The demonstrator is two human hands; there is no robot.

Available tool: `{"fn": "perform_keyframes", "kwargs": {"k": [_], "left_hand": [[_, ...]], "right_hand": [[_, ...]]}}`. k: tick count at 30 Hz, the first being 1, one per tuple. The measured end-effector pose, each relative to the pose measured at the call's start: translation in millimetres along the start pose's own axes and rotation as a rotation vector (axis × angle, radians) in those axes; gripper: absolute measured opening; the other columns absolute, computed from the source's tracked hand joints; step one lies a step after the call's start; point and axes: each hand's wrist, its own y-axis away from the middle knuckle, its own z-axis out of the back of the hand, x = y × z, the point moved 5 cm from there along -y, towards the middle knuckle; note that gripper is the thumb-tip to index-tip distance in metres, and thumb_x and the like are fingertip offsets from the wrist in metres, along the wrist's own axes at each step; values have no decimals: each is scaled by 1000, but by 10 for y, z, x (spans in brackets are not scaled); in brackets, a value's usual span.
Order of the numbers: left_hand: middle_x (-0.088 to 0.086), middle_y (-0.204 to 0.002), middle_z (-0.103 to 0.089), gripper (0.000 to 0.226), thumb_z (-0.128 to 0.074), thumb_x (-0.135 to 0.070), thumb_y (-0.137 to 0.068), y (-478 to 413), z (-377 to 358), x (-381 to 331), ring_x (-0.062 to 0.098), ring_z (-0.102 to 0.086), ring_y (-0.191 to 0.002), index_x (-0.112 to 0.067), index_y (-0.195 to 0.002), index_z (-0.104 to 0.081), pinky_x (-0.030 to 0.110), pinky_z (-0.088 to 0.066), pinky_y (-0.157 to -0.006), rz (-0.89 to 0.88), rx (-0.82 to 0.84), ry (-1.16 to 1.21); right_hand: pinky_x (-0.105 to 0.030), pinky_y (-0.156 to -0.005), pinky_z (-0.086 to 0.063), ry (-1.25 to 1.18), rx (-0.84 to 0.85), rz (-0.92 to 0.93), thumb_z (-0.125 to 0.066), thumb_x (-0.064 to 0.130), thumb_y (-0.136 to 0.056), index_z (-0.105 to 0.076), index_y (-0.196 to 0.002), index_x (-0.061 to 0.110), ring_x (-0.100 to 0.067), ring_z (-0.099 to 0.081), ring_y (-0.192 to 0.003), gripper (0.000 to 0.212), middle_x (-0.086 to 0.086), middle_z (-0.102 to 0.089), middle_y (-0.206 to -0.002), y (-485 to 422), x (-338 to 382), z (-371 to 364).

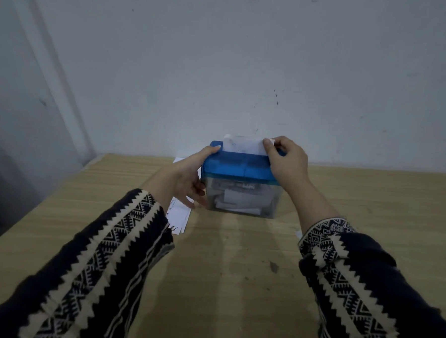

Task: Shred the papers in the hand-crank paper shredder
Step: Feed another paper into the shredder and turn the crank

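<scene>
1. The right hand (288, 160) is pinching the top corner of a sheet of paper (243, 145) between thumb and fingers; the grip is closed on that corner, at 3 o'clock of the sheet.
2. The sheet is standing upright in the top of the shredder (239, 165), with its lower edge going down into the blue lid (232, 169).
3. The left hand (188, 174) is holding the shredder at its 9 o'clock end. The thumb is lying on the lid and the bent fingers are pressing on the wall of the clear bin (269, 210).
4. Inside the bin, white and grey paper pieces (237, 198) are lying in a heap.
5. The shredder is standing on the wooden table (224, 272), toward its 12 o'clock edge, near the grey wall (222, 65).
6. Loose papers (179, 215) are lying flat on the table at 9 o'clock of the shredder, partly under the left hand.
7. Both arms are wearing dark patterned sleeves (95, 260).
</scene>
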Motion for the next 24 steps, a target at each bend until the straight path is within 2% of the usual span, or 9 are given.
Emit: {"fn": "perform_keyframes", "kwargs": {"k": [2,5,7,9,12,15,17,20,24], "left_hand": [[20,-116,-62,93,-47,-84,-71,-39,-42,14,38,-67,-100,-2,-114,-54,48,-51,-91,-59,-9,44],[12,-100,-67,56,-54,-69,-79,-110,-77,-18,30,-64,-92,-16,-98,-58,42,-47,-91,-250,-137,202],[7,-93,-65,46,-56,-63,-83,-141,-92,-34,26,-60,-87,-19,-96,-58,42,-43,-95,-309,-152,261],[5,-96,-63,40,-56,-58,-85,-149,-103,-57,22,-58,-86,-20,-97,-57,40,-41,-95,-320,-138,262],[2,-99,-63,18,-57,-39,-92,-152,-109,-120,16,-57,-87,-21,-98,-59,32,-43,-85,-415,-130,417],[6,-110,-64,25,-56,-25,-93,-176,-122,-197,16,-60,-90,-16,-117,-56,28,-49,-78,-494,-70,516],[4,-116,-62,33,-55,-19,-95,-175,-71,-248,17,-61,-95,-20,-128,-50,30,-51,-82,-572,-67,503],[5,-117,-56,31,-60,-23,-96,-113,13,-265,22,-61,-100,-30,-124,-48,33,-54,-80,-701,-220,373],[11,-109,-57,16,-68,-34,-90,16,13,-221,18,-59,-95,-32,-95,-53,38,-55,-80,-881,-562,299]], "right_hand": [[-12,-61,-37,-3,1,1,-59,38,-96,-60,-84,20,-9,-55,-83,22,12,-59,-80,0,-2,-1],[-11,-62,-37,-8,7,5,-59,37,-96,-62,-85,19,-7,-55,-83,21,12,-61,-82,-3,-2,-4],[-11,-62,-37,-10,8,3,-59,37,-96,-62,-85,20,-6,-55,-82,21,12,-61,-82,-6,-11,-6],[-11,-62,-37,-18,15,2,-59,37,-96,-62,-85,20,-3,-54,-80,21,13,-61,-81,-11,-21,-10],[-15,-67,-40,-31,21,-1,-60,37,-95,-65,-86,19,1,-55,-80,21,14,-63,-82,-23,-34,-17],[-14,-67,-41,-31,19,-2,-60,37,-95,-66,-88,19,2,-55,-80,21,16,-63,-83,-35,-51,-28],[-12,-66,-40,-21,10,-1,-60,38,-95,-65,-87,19,3,-55,-79,21,18,-61,-82,-44,-56,-36],[-12,-64,-39,-19,-7,-9,-60,39,-95,-65,-86,18,4,-54,-77,23,17,-60,-80,-58,-67,-40],[-19,-67,-40,-38,-20,-9,-59,41,-95,-68,-89,13,1,-55,-77,30,13,-62,-80,-54,-78,-48]]}}
